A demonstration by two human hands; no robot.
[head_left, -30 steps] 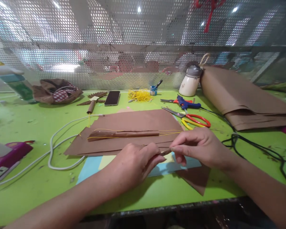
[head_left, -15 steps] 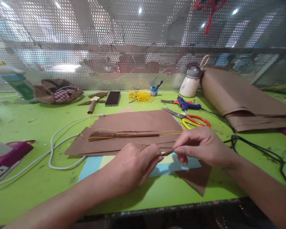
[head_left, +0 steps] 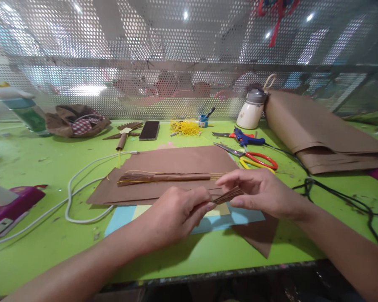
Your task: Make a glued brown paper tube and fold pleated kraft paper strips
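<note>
My left hand (head_left: 176,214) is closed in a pinch on one end of a narrow pleated brown paper strip (head_left: 228,196). My right hand (head_left: 261,191) meets the strip's other end, thumb and fingers loosely curved around it. Both hands hover over a stack of brown paper sheets (head_left: 170,165) lying on blue and yellow sheets (head_left: 119,218). On the brown stack rests a rolled brown paper stick (head_left: 166,178) with yellow threads along it.
Scissors (head_left: 255,159), a blue glue gun (head_left: 247,137) and a white bottle (head_left: 251,110) lie behind my right hand. Folded brown paper (head_left: 321,130), a phone (head_left: 149,129), yellow thread (head_left: 184,126), a white cable (head_left: 78,184) and black cable (head_left: 340,191) surround the green table (head_left: 34,163).
My right hand's fingers have loosened and spread along the strip, and the pleated end now shows fanned between the two hands. My left hand has stayed put.
</note>
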